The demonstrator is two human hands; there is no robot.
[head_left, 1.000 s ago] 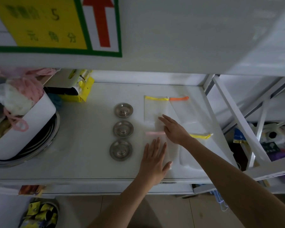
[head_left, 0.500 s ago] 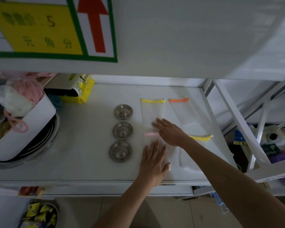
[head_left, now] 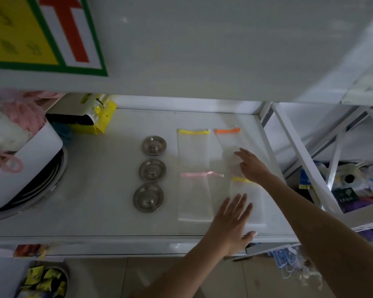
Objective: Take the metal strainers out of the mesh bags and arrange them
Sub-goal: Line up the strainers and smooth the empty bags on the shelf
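Note:
Three round metal strainers lie in a column on the white shelf (head_left: pixel 99 190): the far strainer (head_left: pixel 154 145), the middle strainer (head_left: pixel 152 170) and the near strainer (head_left: pixel 148 198). To their right several flat mesh bags lie side by side: a yellow-topped bag (head_left: pixel 193 147), an orange-topped bag (head_left: pixel 228 140), a pink-topped bag (head_left: pixel 195 196) and a second yellow-topped bag (head_left: pixel 256 203). My left hand (head_left: pixel 232 224) rests flat, fingers spread, between the two near bags. My right hand (head_left: pixel 253 166) lies flat on the orange-topped bag, just above the near yellow strip. Neither hand holds anything.
A white bin (head_left: pixel 19 164) stuffed with pink and white mesh sits on stacked metal pans at the left. A yellow package (head_left: pixel 99 117) stands at the back. An upper shelf with a yellow sign (head_left: pixel 19 33) overhangs. White rack struts (head_left: pixel 306 160) and cluttered goods are at the right.
My right hand has slid right from the pink-topped bag to the orange-topped one. My left hand has shifted right toward the near yellow-topped bag. The strainers have not moved.

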